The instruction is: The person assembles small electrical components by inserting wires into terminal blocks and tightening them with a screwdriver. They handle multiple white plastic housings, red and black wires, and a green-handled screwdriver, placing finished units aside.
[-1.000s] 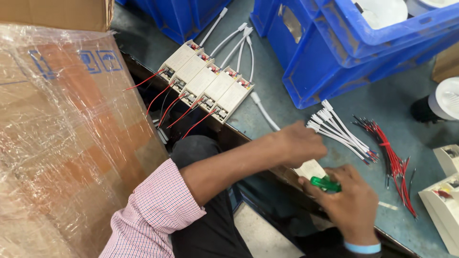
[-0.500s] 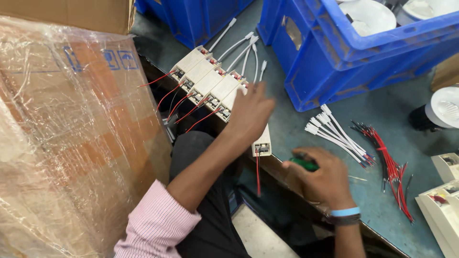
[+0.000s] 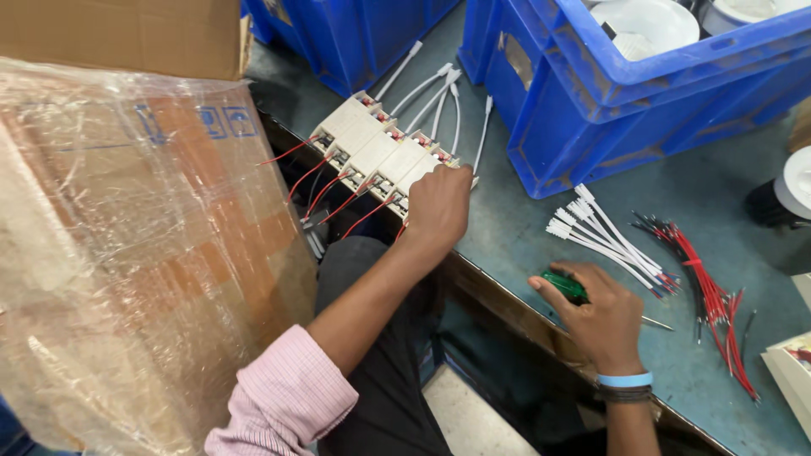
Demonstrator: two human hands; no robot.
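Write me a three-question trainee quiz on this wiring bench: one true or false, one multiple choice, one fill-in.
1. True or false: the left hand rests on the row of white driver boxes at the table edge.
2. What does the right hand hold? A) a green-handled screwdriver B) a pair of scissors C) a roll of tape
3. Fill in: the loose bundle of white-tipped wires lies on the table just left of a bundle of ___ wires.

Key: 1 true; 2 A; 3 red.
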